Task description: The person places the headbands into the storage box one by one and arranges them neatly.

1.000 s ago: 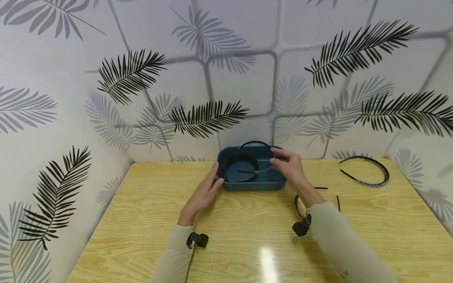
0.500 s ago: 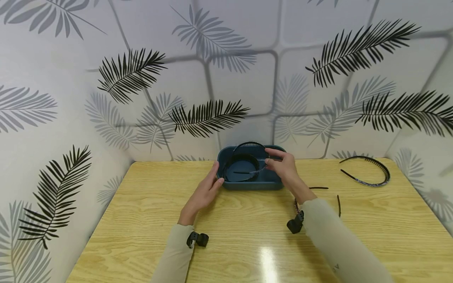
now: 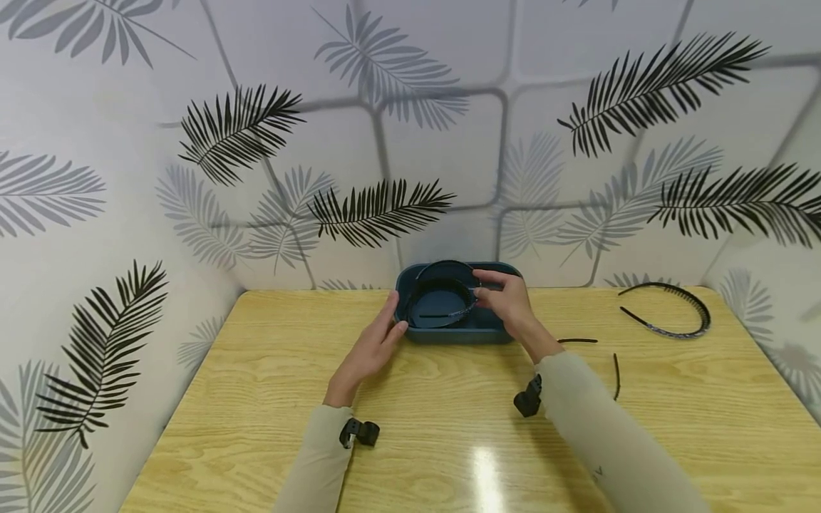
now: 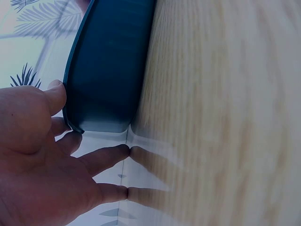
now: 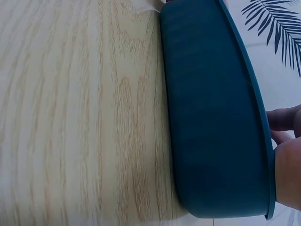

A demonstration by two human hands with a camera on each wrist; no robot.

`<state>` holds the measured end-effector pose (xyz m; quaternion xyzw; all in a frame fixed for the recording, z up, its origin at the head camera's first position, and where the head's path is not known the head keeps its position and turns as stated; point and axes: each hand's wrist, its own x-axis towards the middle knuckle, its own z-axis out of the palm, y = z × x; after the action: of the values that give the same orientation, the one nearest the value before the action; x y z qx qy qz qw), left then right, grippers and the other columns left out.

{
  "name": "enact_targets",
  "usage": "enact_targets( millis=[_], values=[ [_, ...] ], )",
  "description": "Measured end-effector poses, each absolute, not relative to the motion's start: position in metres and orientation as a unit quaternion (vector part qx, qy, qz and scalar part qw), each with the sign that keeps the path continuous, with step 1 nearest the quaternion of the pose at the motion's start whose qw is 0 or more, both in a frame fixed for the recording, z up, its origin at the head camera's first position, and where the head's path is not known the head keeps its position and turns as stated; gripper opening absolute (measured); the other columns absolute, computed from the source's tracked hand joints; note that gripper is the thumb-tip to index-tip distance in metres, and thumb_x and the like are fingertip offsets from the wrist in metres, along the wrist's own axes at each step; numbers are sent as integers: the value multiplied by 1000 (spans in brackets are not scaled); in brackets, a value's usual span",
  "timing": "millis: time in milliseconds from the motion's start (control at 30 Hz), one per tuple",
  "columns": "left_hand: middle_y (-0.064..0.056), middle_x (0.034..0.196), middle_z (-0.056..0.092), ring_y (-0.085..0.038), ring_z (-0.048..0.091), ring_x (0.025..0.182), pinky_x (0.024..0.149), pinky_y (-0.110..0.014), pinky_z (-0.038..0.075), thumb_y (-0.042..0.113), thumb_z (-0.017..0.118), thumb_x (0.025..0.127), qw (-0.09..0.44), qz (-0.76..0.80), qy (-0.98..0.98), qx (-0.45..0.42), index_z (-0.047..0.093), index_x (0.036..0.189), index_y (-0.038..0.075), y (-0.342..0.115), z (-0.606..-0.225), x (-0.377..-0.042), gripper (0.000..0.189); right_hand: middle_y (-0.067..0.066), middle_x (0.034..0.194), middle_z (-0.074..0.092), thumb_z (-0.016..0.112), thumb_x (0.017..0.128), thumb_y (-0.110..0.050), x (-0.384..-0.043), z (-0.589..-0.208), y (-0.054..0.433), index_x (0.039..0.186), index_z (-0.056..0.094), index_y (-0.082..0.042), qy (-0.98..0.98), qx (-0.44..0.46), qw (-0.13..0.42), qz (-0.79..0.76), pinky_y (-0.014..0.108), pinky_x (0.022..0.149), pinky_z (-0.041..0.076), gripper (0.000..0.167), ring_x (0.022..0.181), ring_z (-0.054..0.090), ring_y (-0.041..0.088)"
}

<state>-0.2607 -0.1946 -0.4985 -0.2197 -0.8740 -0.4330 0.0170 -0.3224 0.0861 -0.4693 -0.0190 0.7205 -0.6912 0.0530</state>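
A dark blue plastic bin [image 3: 458, 337] sits on the table against the wall. In the head view my right hand [image 3: 509, 303] pinches a dark toothed headband with a patterned stretch [image 3: 463, 311] between thumb and fingers, over the bin's inside. Another dark headband [image 3: 415, 293] lies inside at the left. My left hand [image 3: 368, 349] rests at the bin's left end, fingers fairly straight, thumb at the front corner. In the left wrist view the thumb of that hand [image 4: 56, 155] touches the rim. The right wrist view has the bin's wall [image 5: 214, 117] hiding most of the right hand [image 5: 288, 169].
On the wooden table [image 3: 269, 370], a toothed headband [image 3: 673, 335] lies at the back right. One more headband is mostly covered by the right forearm, with its dark tip [image 3: 617, 377] showing. A leaf-patterned wall [image 3: 442, 157] rises behind the bin.
My right hand has moved left and slightly down with the headband, deeper over the bin's left part. The left hand keeps its place at the bin's end.
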Motion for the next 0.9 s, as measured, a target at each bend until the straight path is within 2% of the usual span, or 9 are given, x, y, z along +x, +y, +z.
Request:
enact_targets(
  millis=[267, 567, 800, 900],
  values=[
    [-20, 170, 10, -31, 12, 156, 123, -49, 18, 17, 45, 112, 13, -427, -878, -216, 10, 163, -2, -195, -500, -262, 65, 21, 151, 49, 59, 101, 6, -327, -474, 83, 144, 57, 2, 727, -17, 65, -683, 35, 89, 59, 44, 120, 62, 41],
    [-22, 169, 10, -32, 12, 156, 123, -51, 19, 16, 45, 112, 15, -428, -878, -216, 9, 163, -2, -195, -499, -261, 65, 21, 148, 53, 58, 101, 5, -326, -472, 79, 144, 59, 0, 745, -23, 70, -663, 47, 95, 55, 43, 122, 60, 44],
    [-14, 171, 7, -29, 11, 156, 124, -48, 18, 18, 43, 113, 10, -424, -881, -211, 8, 164, 0, -196, -499, -260, 65, 24, 145, 54, 58, 102, 4, -327, -474, 76, 144, 59, 0, 760, -28, 75, -645, 45, 93, 57, 42, 116, 64, 42],
    [-14, 171, 6, -29, 11, 156, 124, -49, 18, 17, 44, 112, 9, -429, -878, -212, 8, 164, 0, -195, -499, -260, 65, 24, 143, 55, 59, 101, 4, -327, -474, 76, 143, 60, -1, 764, -20, 81, -640, 42, 91, 58, 42, 113, 66, 43]
  ],
)
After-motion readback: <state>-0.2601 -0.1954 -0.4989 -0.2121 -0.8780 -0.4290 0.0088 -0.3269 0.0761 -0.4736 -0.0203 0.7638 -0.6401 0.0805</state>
